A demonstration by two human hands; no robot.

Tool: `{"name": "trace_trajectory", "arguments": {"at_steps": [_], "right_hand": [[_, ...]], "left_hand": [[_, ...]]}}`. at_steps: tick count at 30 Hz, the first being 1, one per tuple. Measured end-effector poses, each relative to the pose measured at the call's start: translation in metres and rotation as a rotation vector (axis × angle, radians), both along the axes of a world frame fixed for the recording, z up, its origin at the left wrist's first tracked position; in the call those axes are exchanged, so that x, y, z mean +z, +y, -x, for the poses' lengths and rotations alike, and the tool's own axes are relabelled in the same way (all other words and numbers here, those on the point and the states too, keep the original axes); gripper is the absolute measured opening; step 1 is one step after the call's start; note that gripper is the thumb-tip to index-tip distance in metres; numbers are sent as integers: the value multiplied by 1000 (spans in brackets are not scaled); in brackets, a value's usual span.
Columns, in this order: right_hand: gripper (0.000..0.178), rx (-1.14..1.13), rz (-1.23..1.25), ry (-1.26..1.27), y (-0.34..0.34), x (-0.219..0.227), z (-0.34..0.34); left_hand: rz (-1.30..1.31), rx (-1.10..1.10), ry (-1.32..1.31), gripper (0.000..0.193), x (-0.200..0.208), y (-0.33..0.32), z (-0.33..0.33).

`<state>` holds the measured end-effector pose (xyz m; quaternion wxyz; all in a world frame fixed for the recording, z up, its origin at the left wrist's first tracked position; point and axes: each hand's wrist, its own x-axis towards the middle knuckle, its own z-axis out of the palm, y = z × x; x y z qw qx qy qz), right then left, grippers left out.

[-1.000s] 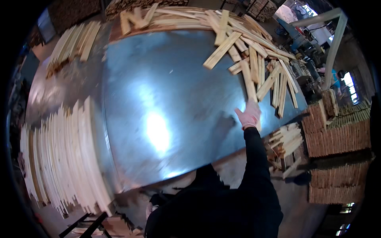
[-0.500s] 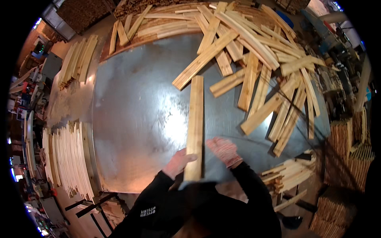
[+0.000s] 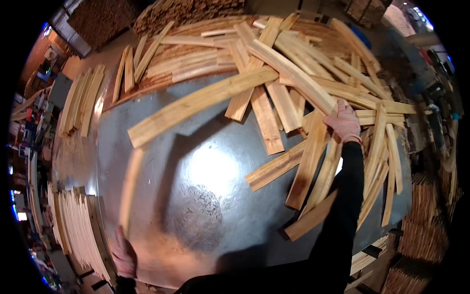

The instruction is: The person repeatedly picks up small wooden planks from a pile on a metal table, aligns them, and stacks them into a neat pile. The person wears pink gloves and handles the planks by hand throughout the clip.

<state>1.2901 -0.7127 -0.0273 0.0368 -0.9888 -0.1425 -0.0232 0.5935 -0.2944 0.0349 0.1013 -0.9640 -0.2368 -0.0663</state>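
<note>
The left hand (image 3: 124, 256) is low on the shiny metal table (image 3: 210, 196). It grips the near end of a blurry wooden board (image 3: 129, 188) that lies beside the neat row of boards (image 3: 73, 230) at the table's left edge. The right hand (image 3: 345, 122) reaches far out and rests on the messy pile of boards (image 3: 303, 93). Its fingers lie flat on top, gripping nothing.
</note>
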Motion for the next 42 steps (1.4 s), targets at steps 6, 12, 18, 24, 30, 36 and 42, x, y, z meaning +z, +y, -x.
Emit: {"name": "trace_trajectory", "arguments": {"at_steps": [6,12,18,24,30,36,42], "right_hand": [[74,243,-8,-6,30,-35,122],[78,403,-2,156,31,19,182],[83,614,97,-306,57,26,39],[70,592,203,-106,126,-7,40],[72,503,142,293,151,19,101],[40,202,-742,1226,117,-21,242],[35,-44,-1329,1338,133,-119,461]], "left_hand": [[165,1056,-145,74,-33,130,-69],[-58,216,-523,80,-48,229,-253],[247,74,302,120,-84,183,-451],[251,76,457,137,-107,216,-385],[399,263,515,117,-98,151,-184],[1496,488,-93,71,-95,7,0],[2633,542,-1135,58,-110,-100,-53]]}}
